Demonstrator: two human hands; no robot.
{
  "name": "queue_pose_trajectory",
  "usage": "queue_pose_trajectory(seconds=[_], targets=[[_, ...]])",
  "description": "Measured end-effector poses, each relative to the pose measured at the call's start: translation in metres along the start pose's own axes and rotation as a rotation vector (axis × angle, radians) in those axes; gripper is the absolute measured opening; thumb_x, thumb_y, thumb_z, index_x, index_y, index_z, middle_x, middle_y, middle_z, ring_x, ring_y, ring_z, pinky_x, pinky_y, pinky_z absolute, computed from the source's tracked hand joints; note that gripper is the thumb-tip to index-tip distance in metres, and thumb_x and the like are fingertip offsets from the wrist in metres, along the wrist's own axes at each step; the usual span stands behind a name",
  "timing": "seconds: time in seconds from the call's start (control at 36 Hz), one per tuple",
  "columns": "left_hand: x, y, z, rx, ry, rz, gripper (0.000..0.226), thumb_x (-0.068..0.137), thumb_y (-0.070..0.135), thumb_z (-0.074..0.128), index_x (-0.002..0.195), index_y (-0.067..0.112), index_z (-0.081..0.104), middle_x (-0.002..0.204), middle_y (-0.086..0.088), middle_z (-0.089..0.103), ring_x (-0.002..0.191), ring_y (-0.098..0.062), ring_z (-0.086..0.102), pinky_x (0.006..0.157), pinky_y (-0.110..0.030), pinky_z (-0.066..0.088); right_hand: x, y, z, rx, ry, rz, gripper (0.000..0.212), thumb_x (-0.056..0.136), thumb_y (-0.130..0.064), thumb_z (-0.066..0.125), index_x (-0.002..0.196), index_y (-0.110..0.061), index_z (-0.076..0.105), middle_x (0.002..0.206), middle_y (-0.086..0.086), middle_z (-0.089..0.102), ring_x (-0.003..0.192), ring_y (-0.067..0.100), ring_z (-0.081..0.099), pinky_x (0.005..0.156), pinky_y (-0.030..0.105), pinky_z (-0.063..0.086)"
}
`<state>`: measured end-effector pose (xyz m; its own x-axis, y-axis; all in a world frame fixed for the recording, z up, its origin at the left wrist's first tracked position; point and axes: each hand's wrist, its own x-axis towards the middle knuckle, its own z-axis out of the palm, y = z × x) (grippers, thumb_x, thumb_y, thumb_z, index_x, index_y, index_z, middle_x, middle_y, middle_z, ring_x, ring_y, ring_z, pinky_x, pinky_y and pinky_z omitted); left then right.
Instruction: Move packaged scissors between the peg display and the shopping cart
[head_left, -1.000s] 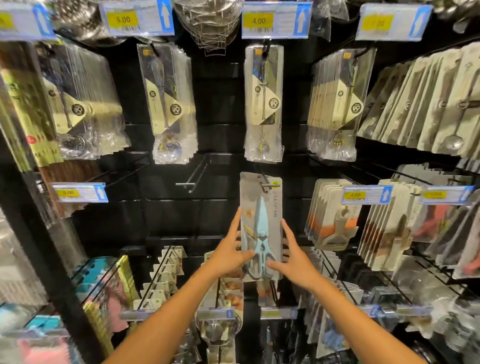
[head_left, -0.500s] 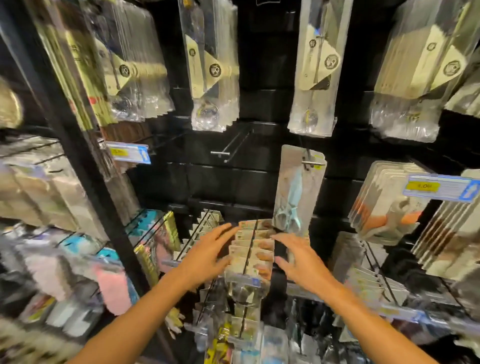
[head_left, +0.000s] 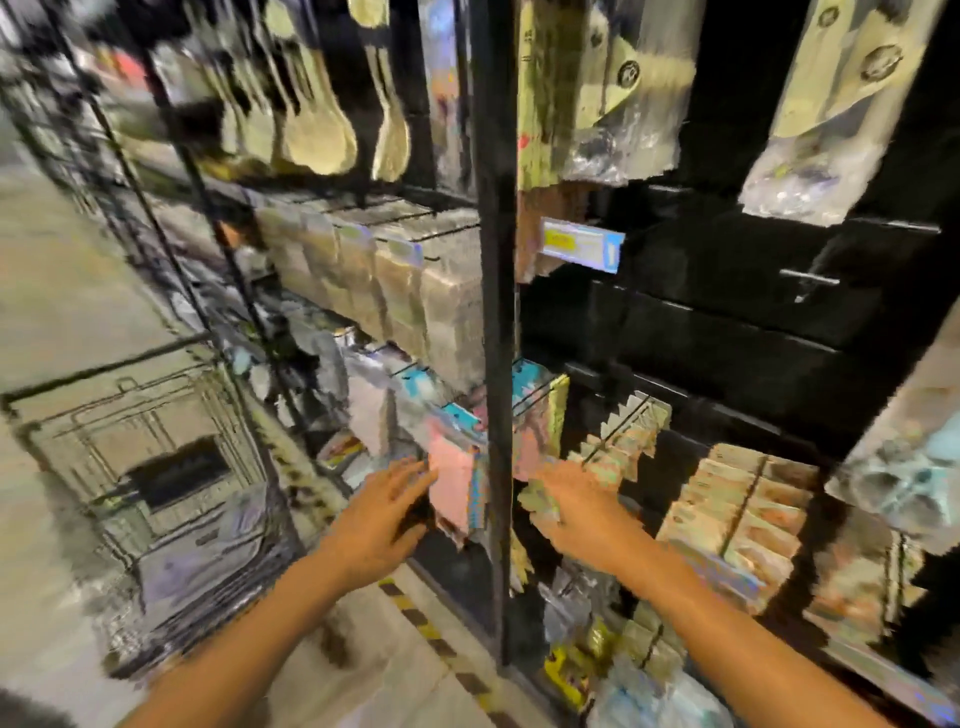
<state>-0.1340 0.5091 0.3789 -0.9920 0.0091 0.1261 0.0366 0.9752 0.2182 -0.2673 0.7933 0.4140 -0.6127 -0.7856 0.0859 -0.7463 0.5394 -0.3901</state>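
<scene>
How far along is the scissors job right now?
One scissors pack hangs at the right edge of the display, so that one looks placed. Nothing is in hand: the left hand and right hand are both empty with loose fingers, low in front of the racks. The shopping cart at left holds blurred packs, possibly more to move; too smeared to tell.

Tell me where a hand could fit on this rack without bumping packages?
The bare black panel right of the upright post, between the blue price tag and the empty peg, looks free. Below it, near both hands, packets crowd the hooks.
</scene>
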Motion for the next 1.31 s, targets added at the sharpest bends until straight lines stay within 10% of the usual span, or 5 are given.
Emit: queue_pose_trajectory(seconds=[0.58, 0.69, 0.89, 1.31], targets=[[-0.225, -0.253, -0.048, 0.059, -0.181, -0.642, 0.066, 0.104, 0.052, 0.039, 0.161, 0.034, 0.012, 0.170, 0.002, 0.008, 0.157, -0.028, 0.006, 0.127, -0.043, 0.005, 0.223, -0.237, 0.156, -0.133, -0.433, -0.329, 0.063, 0.100, -0.035, 0.058, 0.156, -0.021, 0.031, 0.162, 0.003, 0.028, 0.150, 0.022, 0.023, 0.118, 0.029, 0.021], [-0.255, -0.288, -0.033, 0.091, -0.159, -0.716, 0.084, 0.093, 0.077, 0.007, 0.159, 0.030, 0.030, 0.166, -0.001, 0.027, 0.152, -0.035, 0.027, 0.123, -0.044, 0.018, 0.259, -0.250, 0.190, -0.165, -0.508, -0.346, 0.070, 0.099, -0.047, 0.055, 0.158, -0.024, 0.026, 0.166, -0.001, 0.020, 0.153, 0.020, 0.017, 0.122, 0.036, 0.019], [-0.254, -0.327, -0.009, -0.016, -0.219, -0.894, 0.123, 0.061, 0.087, -0.032, 0.162, 0.031, 0.010, 0.171, 0.001, 0.008, 0.157, -0.030, 0.004, 0.127, -0.043, 0.002, 0.338, -0.257, 0.245, -0.160, -0.609, -0.438, 0.069, 0.098, -0.057, 0.049, 0.156, -0.024, 0.030, 0.164, 0.002, 0.026, 0.151, 0.020, 0.021, 0.124, 0.037, 0.021], [-0.190, -0.405, 0.049, -0.105, -0.362, -1.118, 0.103, 0.072, 0.068, -0.013, 0.163, 0.025, 0.013, 0.170, -0.004, 0.012, 0.156, -0.029, 0.009, 0.128, -0.042, 0.005, 0.476, -0.257, 0.330, -0.226, -0.894, -0.565, 0.063, 0.102, -0.052, 0.046, 0.156, -0.023, 0.033, 0.161, 0.004, 0.033, 0.149, 0.026, 0.029, 0.120, 0.037, 0.024]])
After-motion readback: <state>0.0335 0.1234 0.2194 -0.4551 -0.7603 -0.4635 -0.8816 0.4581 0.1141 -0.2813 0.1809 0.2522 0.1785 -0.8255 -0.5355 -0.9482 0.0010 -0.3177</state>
